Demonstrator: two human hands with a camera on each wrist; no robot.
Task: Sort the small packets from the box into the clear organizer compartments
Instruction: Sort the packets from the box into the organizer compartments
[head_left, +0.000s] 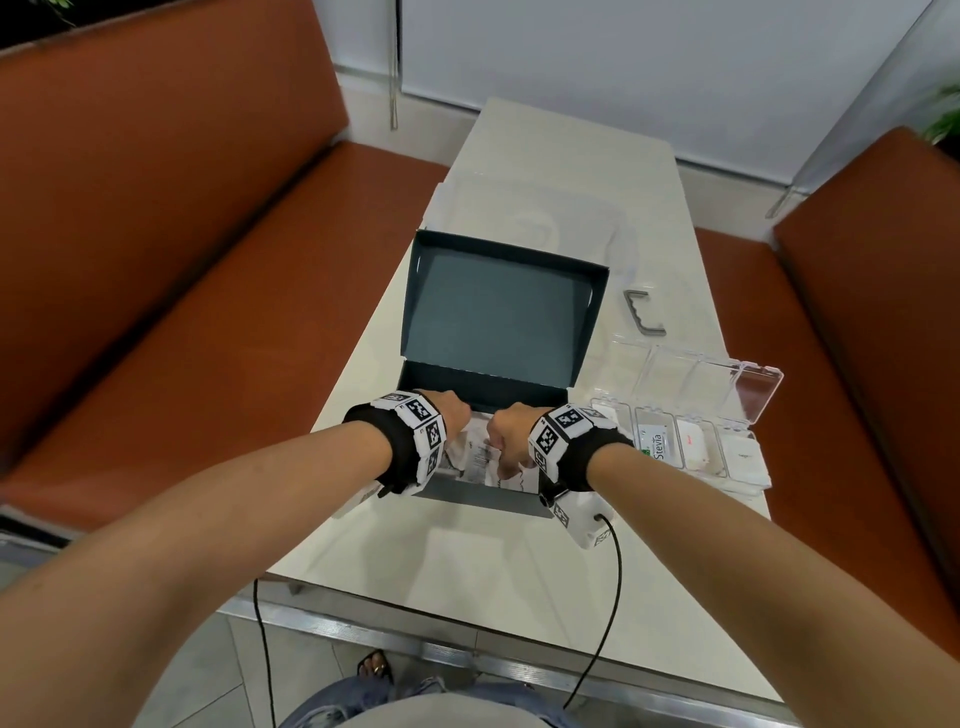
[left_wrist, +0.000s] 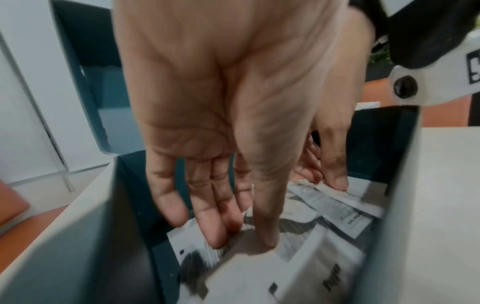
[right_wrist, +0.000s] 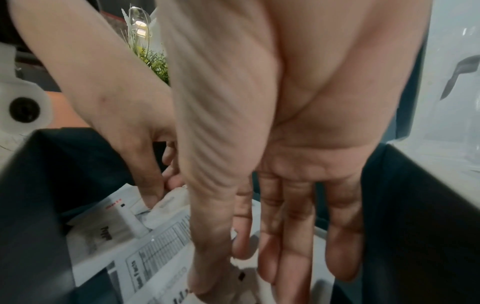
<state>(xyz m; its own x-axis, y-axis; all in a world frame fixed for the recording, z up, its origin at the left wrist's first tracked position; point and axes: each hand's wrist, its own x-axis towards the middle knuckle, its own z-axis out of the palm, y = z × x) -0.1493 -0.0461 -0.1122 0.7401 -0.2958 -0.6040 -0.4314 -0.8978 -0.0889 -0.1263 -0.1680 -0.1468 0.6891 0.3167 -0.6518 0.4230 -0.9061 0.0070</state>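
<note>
A dark teal box (head_left: 582, 338) stands open mid-table with its lid upright, and several white printed packets (head_left: 480, 457) lie in its tray. Both hands reach down into it. My left hand (left_wrist: 244, 236) points its fingers down, with thumb and fingertips closing on a packet (left_wrist: 197, 242) in the pile. My right hand (right_wrist: 233, 271) does the same on another packet (right_wrist: 161, 253) close beside it. Right of the box lies the clear organizer (head_left: 691, 384), lid open, with packets in its compartments, one marked Stevia (head_left: 655, 444).
A grey metal bracket (head_left: 644, 312) lies behind the organizer and a clear plastic sheet (head_left: 535, 208) behind the box. Orange benches (head_left: 156, 260) flank the white table (head_left: 467, 561). A black cable (head_left: 615, 566) hangs from my right wrist over the near edge.
</note>
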